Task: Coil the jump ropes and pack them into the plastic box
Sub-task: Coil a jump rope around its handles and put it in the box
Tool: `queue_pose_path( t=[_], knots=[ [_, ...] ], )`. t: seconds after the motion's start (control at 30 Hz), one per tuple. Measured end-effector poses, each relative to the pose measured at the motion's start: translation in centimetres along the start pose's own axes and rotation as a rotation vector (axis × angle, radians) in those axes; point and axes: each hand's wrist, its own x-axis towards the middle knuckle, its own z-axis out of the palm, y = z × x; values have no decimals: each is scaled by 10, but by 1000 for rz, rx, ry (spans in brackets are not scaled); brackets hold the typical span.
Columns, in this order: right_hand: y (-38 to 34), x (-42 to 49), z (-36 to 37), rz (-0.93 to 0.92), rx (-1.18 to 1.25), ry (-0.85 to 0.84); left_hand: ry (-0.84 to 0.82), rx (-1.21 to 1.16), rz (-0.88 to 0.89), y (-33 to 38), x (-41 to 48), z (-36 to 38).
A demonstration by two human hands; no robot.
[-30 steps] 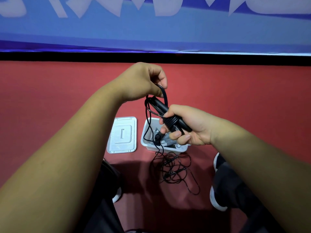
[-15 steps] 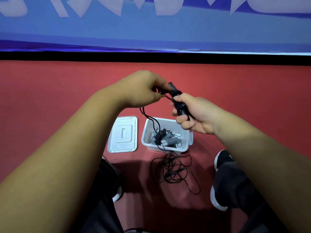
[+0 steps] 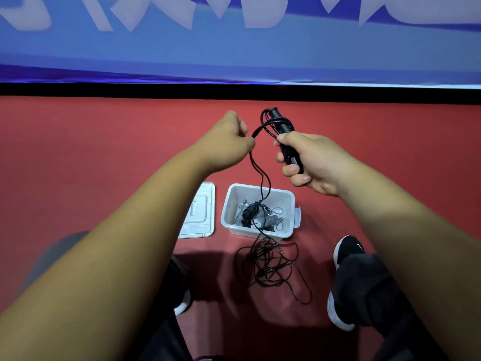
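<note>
My right hand (image 3: pixel 309 162) grips the black jump rope handles (image 3: pixel 282 126), held upright with a few turns of cord around their top. My left hand (image 3: pixel 230 140) pinches the black cord (image 3: pixel 260 175) just left of the handles. From there the cord hangs down past the clear plastic box (image 3: pixel 235 196) to a loose tangle (image 3: pixel 270 267) on the red floor. Inside the box lie grey coiled ropes and a black bundle (image 3: pixel 250 213).
The box's clear lid (image 3: pixel 201 212) lies flat on the floor left of the box. My black shoes (image 3: pixel 347 250) stand to either side of the cord tangle. A blue banner with a black base strip runs along the far edge.
Both hands have risen and moved away from me. The handles now stand upright, and my left hand has looped the cord around their top, then moved to the left.
</note>
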Motion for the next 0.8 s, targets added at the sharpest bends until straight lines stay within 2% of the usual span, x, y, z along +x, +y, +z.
queue_pose_path(
  t=[0.23, 0.37, 0.47, 0.63, 0.8],
  knots=[
    [-4, -10, -5, 44, 7, -39, -195, -341, -64, -2, 8, 8],
    [-5, -13, -8, 82, 36, -26, -176, -312, 12, -3, 11, 14],
    [-3, -13, -10, 112, 72, -9, -236, -368, 91, -2, 8, 12],
    [-1, -15, -10, 156, 71, -45, -354, -194, 186, 2, 4, 6],
    [3, -14, -3, 196, 65, -55, -455, 31, 94, 1, 2, -6]
  ],
)
